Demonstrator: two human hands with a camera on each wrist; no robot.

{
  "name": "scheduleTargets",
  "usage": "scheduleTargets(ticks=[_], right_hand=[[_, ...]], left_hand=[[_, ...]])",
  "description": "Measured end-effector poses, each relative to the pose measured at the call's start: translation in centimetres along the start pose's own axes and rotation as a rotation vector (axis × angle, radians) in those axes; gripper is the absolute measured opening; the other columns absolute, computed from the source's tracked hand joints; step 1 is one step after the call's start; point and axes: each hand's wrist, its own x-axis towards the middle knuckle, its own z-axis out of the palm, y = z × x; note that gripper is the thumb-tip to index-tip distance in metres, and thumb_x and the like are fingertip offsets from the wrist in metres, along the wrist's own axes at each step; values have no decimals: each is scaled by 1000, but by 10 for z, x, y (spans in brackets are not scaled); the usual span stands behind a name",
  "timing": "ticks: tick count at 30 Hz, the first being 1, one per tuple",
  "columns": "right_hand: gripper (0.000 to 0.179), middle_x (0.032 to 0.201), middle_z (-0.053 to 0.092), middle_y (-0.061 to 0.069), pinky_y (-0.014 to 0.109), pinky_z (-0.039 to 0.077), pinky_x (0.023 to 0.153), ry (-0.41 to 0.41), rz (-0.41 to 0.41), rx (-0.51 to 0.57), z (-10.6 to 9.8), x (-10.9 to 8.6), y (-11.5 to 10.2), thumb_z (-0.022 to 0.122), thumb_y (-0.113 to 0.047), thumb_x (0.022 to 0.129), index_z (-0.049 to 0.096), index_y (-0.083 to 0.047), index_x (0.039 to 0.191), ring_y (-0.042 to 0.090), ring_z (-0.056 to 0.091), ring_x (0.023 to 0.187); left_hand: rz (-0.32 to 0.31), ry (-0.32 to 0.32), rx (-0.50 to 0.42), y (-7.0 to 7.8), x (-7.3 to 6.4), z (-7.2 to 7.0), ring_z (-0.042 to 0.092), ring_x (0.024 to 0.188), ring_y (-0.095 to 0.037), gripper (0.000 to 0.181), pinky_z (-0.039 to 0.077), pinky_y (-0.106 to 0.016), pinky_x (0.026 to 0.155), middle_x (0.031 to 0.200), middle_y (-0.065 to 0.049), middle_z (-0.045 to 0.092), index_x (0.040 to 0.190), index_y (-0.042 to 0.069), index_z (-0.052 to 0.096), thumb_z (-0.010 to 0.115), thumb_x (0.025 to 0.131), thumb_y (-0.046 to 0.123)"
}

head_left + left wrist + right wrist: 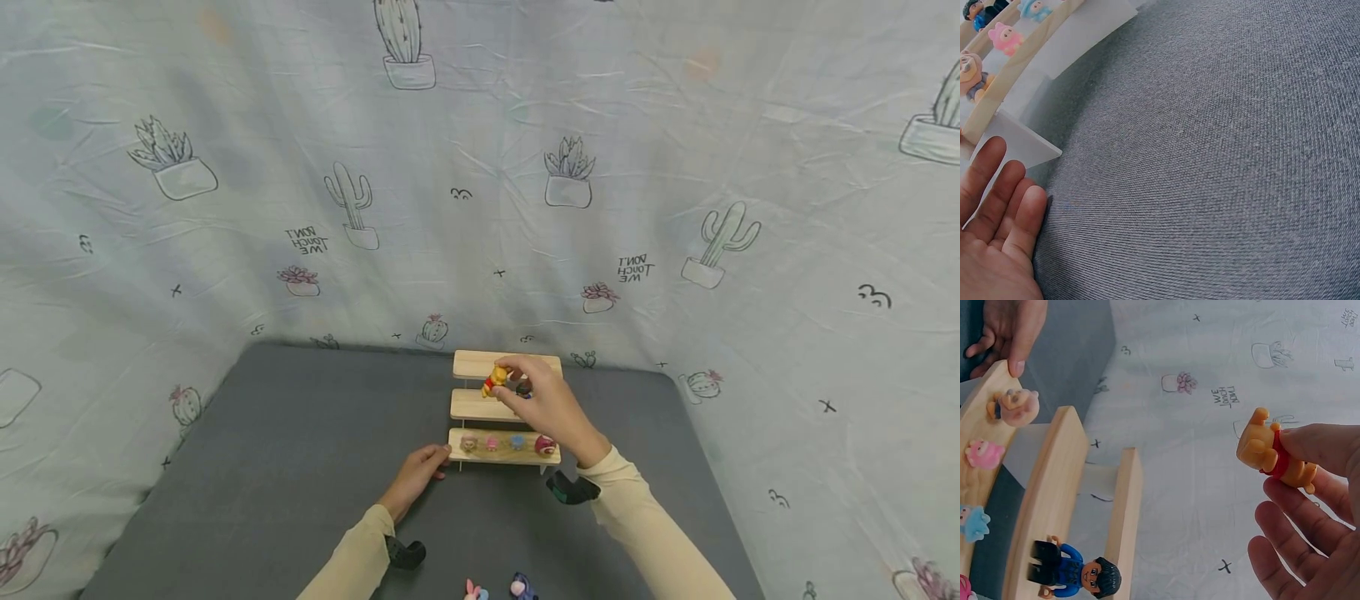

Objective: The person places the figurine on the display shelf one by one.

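My right hand (546, 400) holds a small yellow bear figurine (1275, 455) in a red shirt, pinched between thumb and fingers, in front of the upper tiers of a wooden display stand (467, 405). My left hand (418, 473) touches the left end of the stand's lowest board; in the left wrist view its fingers (1010, 203) are fairly straight beside the white support. A black-haired toy figure (1072, 569) in blue is on the middle board. The lowest board bears a brownish figurine (1017, 407), a pink one (985, 454), a light blue one (974, 523) and a dark pink one (545, 446).
Near the front edge of the head view, a pink-eared figurine (472, 592) and a dark blue donkey-like figurine (522, 587) lie on the grey tabletop (300, 467). Behind the stand hangs a pale curtain (480, 250) printed with potted plants.
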Motion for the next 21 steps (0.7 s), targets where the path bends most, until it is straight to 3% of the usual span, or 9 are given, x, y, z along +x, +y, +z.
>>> scheduleTargets(ticks=[7,21], right_hand=[[39,118,67,7,42,57,86,-11,29,-34,-2,9,0,74,-21,94,65,-9,130,23,63,103],[38,117,68,5,40,51,84,28,21,-54,-7,29,10,76,-22,93,66,-11,128,22,60,103]], left_hand=[[-15,4,5,3,-2,0,64,99,-19,50,55,-35,85,114,-12,69,115,2,70,55,103,48],[8,8,-7,5,1,0,64,97,-17,51,56,-32,82,111,-12,69,113,1,70,56,102,49]])
